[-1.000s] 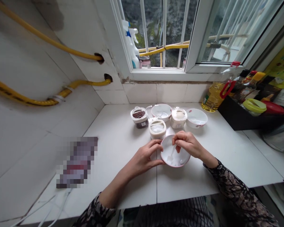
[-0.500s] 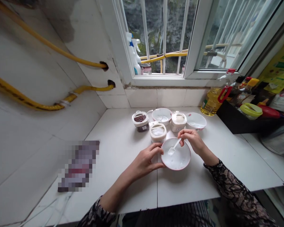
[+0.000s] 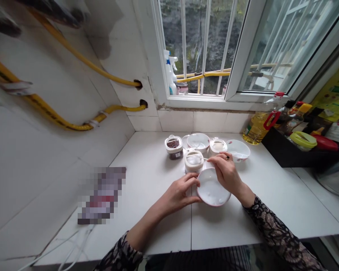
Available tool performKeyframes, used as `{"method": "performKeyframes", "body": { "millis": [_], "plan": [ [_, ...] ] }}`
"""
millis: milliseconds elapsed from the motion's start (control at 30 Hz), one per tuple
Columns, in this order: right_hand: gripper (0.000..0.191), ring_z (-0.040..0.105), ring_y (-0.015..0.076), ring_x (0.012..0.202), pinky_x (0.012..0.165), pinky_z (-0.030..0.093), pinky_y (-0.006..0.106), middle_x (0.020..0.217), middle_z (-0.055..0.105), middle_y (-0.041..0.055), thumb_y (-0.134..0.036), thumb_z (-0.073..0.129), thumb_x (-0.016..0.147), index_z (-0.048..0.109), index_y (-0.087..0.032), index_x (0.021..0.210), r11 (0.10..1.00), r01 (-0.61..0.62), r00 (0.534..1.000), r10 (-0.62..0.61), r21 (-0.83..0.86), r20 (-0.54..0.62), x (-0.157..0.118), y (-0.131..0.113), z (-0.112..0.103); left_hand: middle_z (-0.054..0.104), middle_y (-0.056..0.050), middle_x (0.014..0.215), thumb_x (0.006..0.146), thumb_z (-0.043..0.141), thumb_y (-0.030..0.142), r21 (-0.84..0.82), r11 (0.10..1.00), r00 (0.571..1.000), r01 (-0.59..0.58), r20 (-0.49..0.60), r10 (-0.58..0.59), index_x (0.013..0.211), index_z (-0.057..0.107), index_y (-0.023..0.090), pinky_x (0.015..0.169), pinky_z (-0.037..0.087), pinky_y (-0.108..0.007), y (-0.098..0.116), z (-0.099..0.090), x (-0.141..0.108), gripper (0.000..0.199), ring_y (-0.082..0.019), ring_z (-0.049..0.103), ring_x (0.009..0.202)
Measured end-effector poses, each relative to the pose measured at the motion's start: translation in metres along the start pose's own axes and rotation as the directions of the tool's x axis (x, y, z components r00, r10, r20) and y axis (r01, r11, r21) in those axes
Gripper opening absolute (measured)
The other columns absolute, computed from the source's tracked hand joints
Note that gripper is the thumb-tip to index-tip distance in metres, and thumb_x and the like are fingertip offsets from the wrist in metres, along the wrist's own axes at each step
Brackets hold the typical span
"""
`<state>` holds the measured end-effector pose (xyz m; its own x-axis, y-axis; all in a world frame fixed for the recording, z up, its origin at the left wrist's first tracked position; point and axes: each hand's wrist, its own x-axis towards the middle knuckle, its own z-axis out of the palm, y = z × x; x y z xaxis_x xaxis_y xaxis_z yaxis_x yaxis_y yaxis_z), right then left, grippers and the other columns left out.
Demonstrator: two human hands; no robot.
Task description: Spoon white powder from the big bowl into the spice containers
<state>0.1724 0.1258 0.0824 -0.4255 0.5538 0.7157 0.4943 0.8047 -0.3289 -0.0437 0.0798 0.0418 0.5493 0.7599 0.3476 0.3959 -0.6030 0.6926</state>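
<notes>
My left hand (image 3: 178, 192) grips the left rim of a small white bowl (image 3: 213, 190) with a pink edge, which holds some white stuff at the bottom. Above the bowl's far right side, the fingers of my right hand (image 3: 227, 171) pinch a small white spoon (image 3: 205, 160). Most of the spoon is hidden; a bit of it shows beside the jar of white grains (image 3: 194, 159). Behind stand a jar of dark red contents (image 3: 174, 145) and a jar of pale contents (image 3: 217, 146), partly covered by my right hand.
A clear-looking bowl (image 3: 198, 141) and a white bowl (image 3: 240, 149) stand at the back. An oil bottle (image 3: 255, 126) and a black box (image 3: 279, 150) of condiments are at the right. A blurred-out object (image 3: 103, 195) with white cables lies at the left.
My right hand has moved the spoon out of the bowl, away toward the jar of white grains. My left hand stays on the bowl. The camera view has shifted somewhat.
</notes>
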Motion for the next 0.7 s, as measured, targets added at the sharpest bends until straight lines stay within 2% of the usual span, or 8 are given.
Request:
{"method": "performKeyframes", "body": {
  "millis": [67, 167, 233, 300, 367, 433, 567, 700],
  "plan": [
    [0.023, 0.064, 0.0203, 0.077, 0.096, 0.039, 0.045, 0.08, 0.071, 0.0048, -0.013, 0.041, 0.094, 0.062, -0.021, 0.096, 1.0, -0.018, 1.0, 0.018, -0.009, -0.024, 0.0, -0.001, -0.001, 0.058, -0.011, 0.125, 0.082, 0.074, 0.035, 0.0, 1.0, 1.0, -0.001, 0.001, 0.001, 0.098, 0.057, 0.021, 0.091, 0.051, -0.038, 0.001, 0.0, 0.0, 0.027, -0.026, 0.059, 0.113],
    [0.018, 0.064, 0.0213, 0.078, 0.093, 0.041, 0.043, 0.082, 0.073, 0.0059, -0.019, 0.044, 0.095, 0.062, -0.022, 0.092, 0.989, -0.132, 0.989, 0.136, 0.068, -0.064, 0.0, -0.001, -0.004, 0.058, -0.011, 0.125, 0.083, 0.073, 0.037, -0.01, 1.0, 1.0, 0.008, 0.006, -0.008, 0.098, 0.058, 0.021, 0.091, 0.051, -0.038, 0.003, -0.001, 0.001, 0.026, -0.026, 0.059, 0.114],
    [0.015, 0.065, 0.0215, 0.079, 0.087, 0.045, 0.039, 0.08, 0.073, 0.0053, -0.024, 0.047, 0.095, 0.062, -0.022, 0.092, 0.948, -0.26, 0.958, 0.278, 0.184, -0.077, -0.002, -0.001, -0.008, 0.058, -0.011, 0.125, 0.084, 0.072, 0.038, -0.013, 1.0, 1.0, 0.016, 0.01, -0.016, 0.099, 0.057, 0.021, 0.091, 0.051, -0.04, 0.003, -0.002, 0.001, 0.026, -0.026, 0.059, 0.113],
    [0.014, 0.065, 0.0204, 0.073, 0.078, 0.047, 0.036, 0.073, 0.071, 0.003, -0.028, 0.048, 0.093, 0.061, -0.022, 0.091, 0.874, -0.379, 0.907, 0.416, 0.305, -0.067, -0.004, 0.002, -0.012, 0.057, -0.011, 0.125, 0.084, 0.071, 0.038, -0.006, 1.0, 1.0, 0.016, 0.016, -0.016, 0.099, 0.057, 0.021, 0.09, 0.051, -0.041, 0.003, -0.002, 0.0, 0.027, -0.026, 0.06, 0.112],
    [0.015, 0.062, 0.0186, 0.064, 0.074, 0.047, 0.034, 0.064, 0.066, 0.0, -0.027, 0.047, 0.091, 0.06, -0.022, 0.085, 0.827, -0.438, 0.881, 0.473, 0.353, -0.015, -0.005, 0.005, -0.018, 0.057, -0.011, 0.125, 0.085, 0.071, 0.039, 0.003, 1.0, 1.0, 0.012, 0.02, -0.012, 0.1, 0.057, 0.021, 0.09, 0.051, -0.04, 0.002, -0.002, 0.0, 0.027, -0.026, 0.06, 0.111],
    [0.016, 0.059, 0.0183, 0.061, 0.076, 0.046, 0.035, 0.056, 0.062, -0.0017, -0.023, 0.046, 0.087, 0.06, -0.022, 0.078, 0.854, -0.432, 0.899, 0.435, 0.29, 0.058, -0.005, 0.008, -0.021, 0.057, -0.011, 0.125, 0.085, 0.07, 0.039, 0.009, 1.0, 1.0, 0.003, 0.022, -0.003, 0.1, 0.056, 0.021, 0.089, 0.052, -0.04, 0.001, -0.002, 0.0, 0.027, -0.026, 0.06, 0.111],
    [0.02, 0.056, 0.0206, 0.069, 0.083, 0.043, 0.039, 0.053, 0.06, 0.0001, -0.014, 0.044, 0.08, 0.059, -0.022, 0.069, 0.956, -0.287, 0.942, 0.272, 0.054, 0.195, -0.007, 0.009, -0.019, 0.056, -0.011, 0.126, 0.085, 0.07, 0.038, 0.017, 1.0, 1.0, 0.004, 0.025, -0.004, 0.1, 0.056, 0.021, 0.09, 0.051, -0.039, 0.0, -0.002, -0.001, 0.026, -0.026, 0.059, 0.113],
    [0.022, 0.055, 0.0209, 0.071, 0.082, 0.043, 0.039, 0.06, 0.063, 0.0029, -0.011, 0.043, 0.079, 0.06, -0.02, 0.069, 0.974, -0.228, 0.922, 0.219, -0.009, 0.32, -0.011, 0.003, -0.01, 0.056, -0.011, 0.127, 0.084, 0.072, 0.035, 0.018, 1.0, 1.0, -0.001, 0.02, 0.001, 0.1, 0.055, 0.021, 0.091, 0.051, -0.04, 0.0, -0.002, -0.002, 0.027, -0.026, 0.058, 0.115]
  ]
}}
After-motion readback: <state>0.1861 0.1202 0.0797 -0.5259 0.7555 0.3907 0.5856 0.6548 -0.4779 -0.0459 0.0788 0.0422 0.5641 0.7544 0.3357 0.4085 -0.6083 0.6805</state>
